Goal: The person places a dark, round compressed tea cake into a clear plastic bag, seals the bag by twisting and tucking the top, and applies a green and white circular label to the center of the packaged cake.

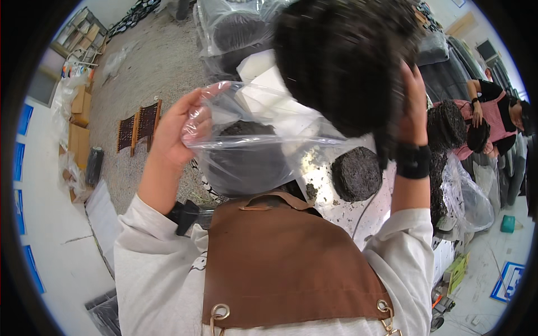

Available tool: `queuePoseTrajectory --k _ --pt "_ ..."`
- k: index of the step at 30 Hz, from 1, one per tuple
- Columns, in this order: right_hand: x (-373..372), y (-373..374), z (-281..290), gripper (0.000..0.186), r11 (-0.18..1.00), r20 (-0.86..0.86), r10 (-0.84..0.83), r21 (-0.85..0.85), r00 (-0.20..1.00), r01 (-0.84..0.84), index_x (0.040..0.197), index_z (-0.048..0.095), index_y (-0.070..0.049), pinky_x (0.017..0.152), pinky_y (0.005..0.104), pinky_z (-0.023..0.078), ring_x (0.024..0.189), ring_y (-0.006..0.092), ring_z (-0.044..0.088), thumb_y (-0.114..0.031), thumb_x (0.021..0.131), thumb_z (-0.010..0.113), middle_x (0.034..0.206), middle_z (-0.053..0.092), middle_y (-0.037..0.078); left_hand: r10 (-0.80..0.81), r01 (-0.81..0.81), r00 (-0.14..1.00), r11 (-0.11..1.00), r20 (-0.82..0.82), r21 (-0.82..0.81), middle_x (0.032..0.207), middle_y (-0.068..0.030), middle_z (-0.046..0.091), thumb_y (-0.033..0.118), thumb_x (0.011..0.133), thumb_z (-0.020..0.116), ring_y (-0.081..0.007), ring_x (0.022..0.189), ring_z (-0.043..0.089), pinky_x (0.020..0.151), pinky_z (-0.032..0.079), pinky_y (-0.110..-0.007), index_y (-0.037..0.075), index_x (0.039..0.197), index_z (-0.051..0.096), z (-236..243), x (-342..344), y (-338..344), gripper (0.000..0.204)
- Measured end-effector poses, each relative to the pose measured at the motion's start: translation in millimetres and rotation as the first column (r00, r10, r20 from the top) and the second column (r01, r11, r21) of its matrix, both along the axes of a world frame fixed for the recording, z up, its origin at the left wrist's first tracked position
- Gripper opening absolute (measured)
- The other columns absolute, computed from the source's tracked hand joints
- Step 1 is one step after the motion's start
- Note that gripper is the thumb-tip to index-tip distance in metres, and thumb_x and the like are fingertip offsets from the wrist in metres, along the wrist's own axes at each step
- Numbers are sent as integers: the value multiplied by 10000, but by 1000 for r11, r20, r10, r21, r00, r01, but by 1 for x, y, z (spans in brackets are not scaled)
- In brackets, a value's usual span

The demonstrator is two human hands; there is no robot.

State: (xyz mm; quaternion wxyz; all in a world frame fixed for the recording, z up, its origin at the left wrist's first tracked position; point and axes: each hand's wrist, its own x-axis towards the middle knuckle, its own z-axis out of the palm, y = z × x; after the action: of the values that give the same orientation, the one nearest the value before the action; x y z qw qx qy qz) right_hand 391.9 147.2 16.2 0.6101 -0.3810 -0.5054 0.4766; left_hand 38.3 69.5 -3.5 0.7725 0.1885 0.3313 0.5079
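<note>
My left hand (182,126) grips the rim of a clear plastic bag (319,140), its fingers closed on the film at the bag's left side. A dark round mass (246,129) shows inside the bag, behind the film. Up to the right, my right hand (413,106) holds a large black round stack (342,64) with a rough, fibrous look like dried seaweed. It is tilted and smeared by motion, and hides most of that hand's fingers. Below it, a black round cake (357,175) of similar texture lies on the shiny white tabletop (336,215).
White sheets (269,89) lie beyond the bag. Plastic-wrapped dark stacks (238,31) stand at the back. At right, a person (493,120) in a pink apron handles black round stacks (446,124). Cardboard boxes (78,140) and a wooden rack (140,127) stand left.
</note>
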Motion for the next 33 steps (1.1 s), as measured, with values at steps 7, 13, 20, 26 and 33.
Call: queuePoseTrajectory --k 7,13,20,26,33 --pt "-122 16 -28 600 928 201 -139 368 970 57 1043 454 14 761 266 456 833 148 555 -131 584 812 937 575 81 331 -286 906 938 265 -194 494 8 395 200 942 357 -83 367 366 333 312 -217 38 1000 514 -38 -23 -14 232" --pt "-130 -16 -80 705 924 365 -231 372 902 86 1059 410 -11 829 289 418 902 172 514 -121 516 847 976 519 82 351 -262 881 920 318 -291 519 6 405 179 932 354 -84 401 375 357 324 -211 26 1050 520 -60 -32 -50 254" --pt "-125 -20 -86 736 846 308 -377 498 873 189 1150 386 -10 885 298 401 984 167 479 -76 557 818 1074 478 74 333 -218 889 911 315 -349 506 48 410 178 915 410 -67 401 375 380 337 -196 7 1095 524 -54 -20 -71 273" --pt "-127 -103 -98 520 746 256 -195 665 947 -26 934 456 -60 664 305 440 793 229 574 -129 551 802 890 586 116 342 -297 919 928 198 -226 789 -107 643 221 928 368 -183 658 632 626 538 -319 -4 1140 521 -69 -50 -66 345" --pt "-111 -151 -72 103 659 573 60 592 817 -463 727 498 -83 570 319 424 707 245 597 -81 663 578 836 620 84 -68 0 888 989 -455 -147 740 -59 612 106 823 538 -106 634 597 553 497 -233 3 1139 536 -71 -70 -87 333"
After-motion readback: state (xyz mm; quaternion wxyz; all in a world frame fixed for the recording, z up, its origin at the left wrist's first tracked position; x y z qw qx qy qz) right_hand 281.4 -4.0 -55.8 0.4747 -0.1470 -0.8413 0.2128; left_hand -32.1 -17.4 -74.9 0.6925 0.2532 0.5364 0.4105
